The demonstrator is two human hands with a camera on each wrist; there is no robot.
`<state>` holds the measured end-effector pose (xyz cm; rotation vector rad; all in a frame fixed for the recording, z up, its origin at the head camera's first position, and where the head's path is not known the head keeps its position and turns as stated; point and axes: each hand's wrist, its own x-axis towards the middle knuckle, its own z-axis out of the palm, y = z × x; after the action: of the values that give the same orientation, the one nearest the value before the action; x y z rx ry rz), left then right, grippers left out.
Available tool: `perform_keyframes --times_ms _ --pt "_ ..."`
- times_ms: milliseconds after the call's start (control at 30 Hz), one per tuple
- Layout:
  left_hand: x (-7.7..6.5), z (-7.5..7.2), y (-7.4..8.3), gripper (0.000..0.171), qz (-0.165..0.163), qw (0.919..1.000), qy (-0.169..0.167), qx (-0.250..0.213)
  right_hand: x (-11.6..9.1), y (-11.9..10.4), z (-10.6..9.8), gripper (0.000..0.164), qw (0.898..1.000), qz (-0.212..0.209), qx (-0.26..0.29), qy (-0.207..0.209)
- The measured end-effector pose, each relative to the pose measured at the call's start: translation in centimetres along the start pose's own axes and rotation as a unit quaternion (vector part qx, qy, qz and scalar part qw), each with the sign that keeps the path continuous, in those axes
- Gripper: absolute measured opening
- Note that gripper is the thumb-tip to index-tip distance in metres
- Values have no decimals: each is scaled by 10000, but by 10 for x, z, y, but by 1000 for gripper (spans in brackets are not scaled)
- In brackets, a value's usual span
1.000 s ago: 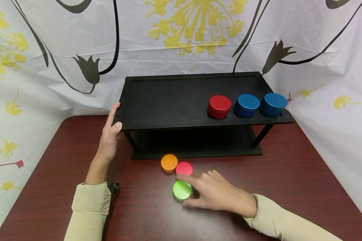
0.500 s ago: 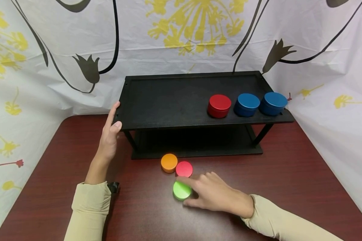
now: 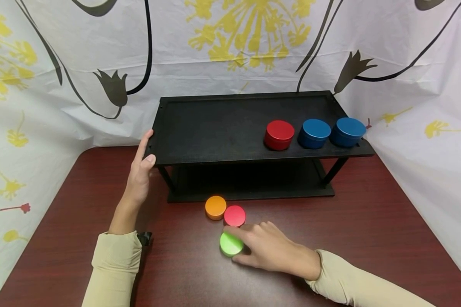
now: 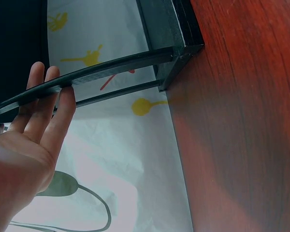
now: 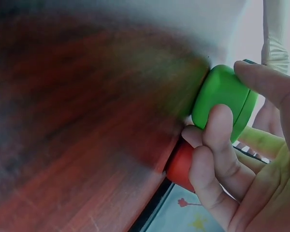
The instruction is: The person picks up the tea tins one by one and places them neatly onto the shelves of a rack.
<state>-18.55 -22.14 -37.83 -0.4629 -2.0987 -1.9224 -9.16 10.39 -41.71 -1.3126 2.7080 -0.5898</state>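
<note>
A: Right hand?
B: Right hand (image 3: 266, 247) pinches the green tin (image 3: 231, 244). Narrow grip, thumb on one side, fingers on the other; right wrist view agrees.
A: Where's the green tin?
B: Down at the table (image 3: 192, 273), nearer the person than the pink tin (image 3: 234, 216). Upright. Can't tell if its base bears fully on the surface.
A: Neighbours?
B: Pink tin just beyond the index finger. Orange tin (image 3: 215, 207) just beside pink, on its left, close to the front of the shelf base. Can't tell if those two touch.
A: Left hand?
B: Left hand (image 3: 140, 175) holds the left end of the black shelf (image 3: 211, 132). Thumb at the front corner; left wrist view has fingers reaching past a shelf leg (image 4: 121, 69).
A: Top deck?
B: Three bigger tins in a row, right half, near the front edge: dark red tin (image 3: 279, 135), middle blue tin (image 3: 314, 134), end blue tin (image 3: 347, 132). All upright, lids on.
A: Backdrop?
B: White sheet (image 3: 230, 74), yellow and grey plant prints.
</note>
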Motion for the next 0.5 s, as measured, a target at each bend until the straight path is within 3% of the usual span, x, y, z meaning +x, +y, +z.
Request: perform_keyframes --times_ms 300,500 --pt "-1 0 0 64 -60 9999 -2 84 -1 -2 2 56 9999 43 107 -105" --pt "0 0 -1 64 -21 10000 5 54 -2 -4 0 55 9998 -92 132 139"
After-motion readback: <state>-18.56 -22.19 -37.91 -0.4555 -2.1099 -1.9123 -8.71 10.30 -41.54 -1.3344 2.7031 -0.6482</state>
